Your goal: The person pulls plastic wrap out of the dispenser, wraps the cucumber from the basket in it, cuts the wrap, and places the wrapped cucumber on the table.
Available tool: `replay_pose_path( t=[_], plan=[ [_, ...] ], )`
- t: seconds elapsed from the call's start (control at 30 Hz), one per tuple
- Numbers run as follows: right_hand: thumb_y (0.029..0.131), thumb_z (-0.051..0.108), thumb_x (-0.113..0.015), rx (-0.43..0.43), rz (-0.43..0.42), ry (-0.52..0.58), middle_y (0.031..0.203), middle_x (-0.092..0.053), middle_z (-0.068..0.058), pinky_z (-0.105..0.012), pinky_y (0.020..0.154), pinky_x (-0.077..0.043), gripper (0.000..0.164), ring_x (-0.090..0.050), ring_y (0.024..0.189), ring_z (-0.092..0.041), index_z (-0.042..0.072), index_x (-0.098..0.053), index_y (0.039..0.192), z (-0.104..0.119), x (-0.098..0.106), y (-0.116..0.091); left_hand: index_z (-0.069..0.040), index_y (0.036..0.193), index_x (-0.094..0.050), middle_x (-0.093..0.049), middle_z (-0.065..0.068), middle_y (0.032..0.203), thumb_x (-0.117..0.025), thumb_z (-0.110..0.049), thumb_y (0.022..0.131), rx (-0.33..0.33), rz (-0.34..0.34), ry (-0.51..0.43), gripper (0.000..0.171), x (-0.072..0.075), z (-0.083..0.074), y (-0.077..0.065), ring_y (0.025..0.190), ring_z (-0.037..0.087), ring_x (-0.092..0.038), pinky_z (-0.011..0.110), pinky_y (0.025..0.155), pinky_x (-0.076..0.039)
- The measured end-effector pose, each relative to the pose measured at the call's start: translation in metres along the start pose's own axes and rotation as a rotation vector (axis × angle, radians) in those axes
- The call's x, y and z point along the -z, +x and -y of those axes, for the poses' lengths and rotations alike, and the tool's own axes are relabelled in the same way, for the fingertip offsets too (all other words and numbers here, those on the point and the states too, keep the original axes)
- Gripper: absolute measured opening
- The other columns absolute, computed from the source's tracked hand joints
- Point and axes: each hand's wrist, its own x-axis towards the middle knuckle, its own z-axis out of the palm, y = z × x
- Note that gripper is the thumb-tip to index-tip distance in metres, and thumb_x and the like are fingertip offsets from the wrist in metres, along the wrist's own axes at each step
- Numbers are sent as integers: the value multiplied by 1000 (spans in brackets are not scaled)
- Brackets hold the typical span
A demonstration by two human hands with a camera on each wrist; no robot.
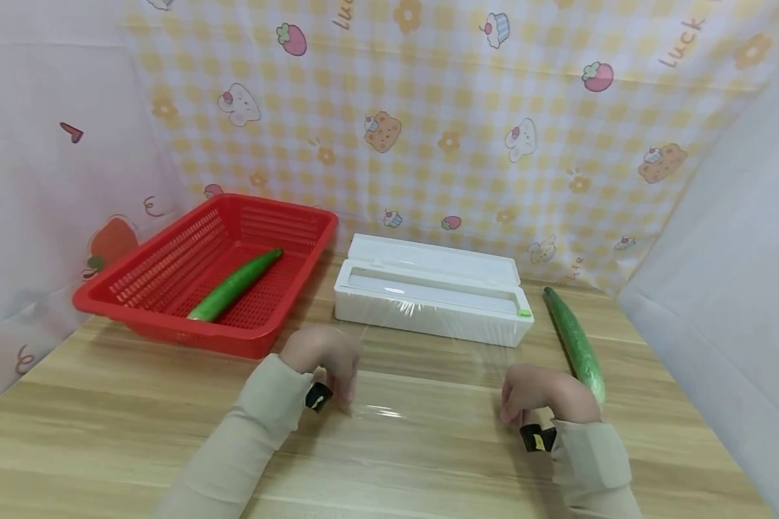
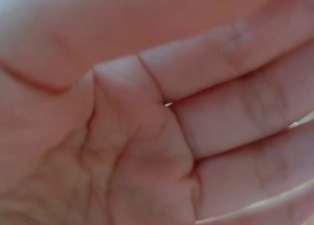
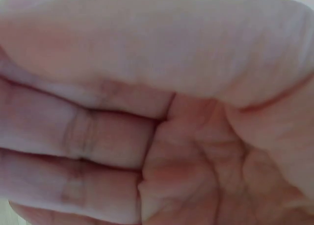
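Note:
A sheet of clear cling film (image 1: 422,407) stretches over the wooden table, running from the front of a white cling film dispenser (image 1: 422,316) to both hands. My left hand (image 1: 324,357) pinches its left side, fingers pointing down near the table. On the other side, my right hand (image 1: 545,393) pinches the film's right side. The dispenser's lid (image 1: 435,258) is raised at the back, and a small green slider (image 1: 524,313) sits at its right end. Palm and bent fingers (image 2: 221,131) fill the left wrist view; the right wrist view shows the thumb across the fingers (image 3: 108,136). Fingertips are hidden in both.
A red plastic basket (image 1: 169,317) at the left holds one cucumber (image 1: 236,287). Another cucumber (image 1: 574,342), with a shiny surface, lies right of the dispenser, just beyond the right hand. A patterned curtain (image 1: 441,130) hangs behind the table (image 1: 136,425).

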Motion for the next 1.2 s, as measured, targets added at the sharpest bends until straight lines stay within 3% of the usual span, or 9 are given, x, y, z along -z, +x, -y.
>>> replay_pose_path(
  t=[0.2, 0.37, 0.73, 1.03, 1.2],
  plan=[
    [75, 4, -68, -26, -14, -28, 63, -68, -8, -27, 61, -52, 10, -64, 57, -16, 2, -67, 65, 5, -1, 0, -8, 69, -72, -69, 2, 67, -65, -24, 86, 37, -3, -17, 25, 0, 0, 1, 65, 11, -62, 34, 73, -51],
    [75, 6, -68, -57, -36, -36, 61, -68, -8, -26, 58, -51, 11, -64, 57, -14, 3, -68, 64, 10, -3, -1, -9, 72, -74, -71, 4, 71, -53, -34, 94, 36, -6, 40, 39, 0, -2, 0, 63, 10, -60, 29, 63, -46],
    [73, 6, -67, -80, -60, -33, 56, -66, -4, -23, 50, -44, 12, -57, 51, -9, 4, -68, 61, 12, -4, -3, -9, 72, -72, -70, 6, 67, -54, -35, 93, 67, -3, 19, 38, -2, -3, 0, 56, 11, -60, 25, 56, -44],
    [73, 7, -66, -134, -21, -10, 49, -58, 1, -18, 46, -40, 15, -51, 47, -8, 1, -67, 60, 9, -6, -3, -5, 74, -72, -70, 16, 71, -54, -33, 93, 84, 43, -42, 39, -3, -5, 0, 64, 21, -69, 27, 62, -51],
    [72, 6, -66, -110, -31, -18, 51, -61, 0, -19, 45, -39, 13, -52, 47, -8, 1, -68, 60, 10, -5, -6, -9, 76, -73, -71, 10, 74, -52, -36, 94, 69, 34, -19, 39, 0, -4, -3, 65, 18, -68, 30, 65, -51]
  ],
)
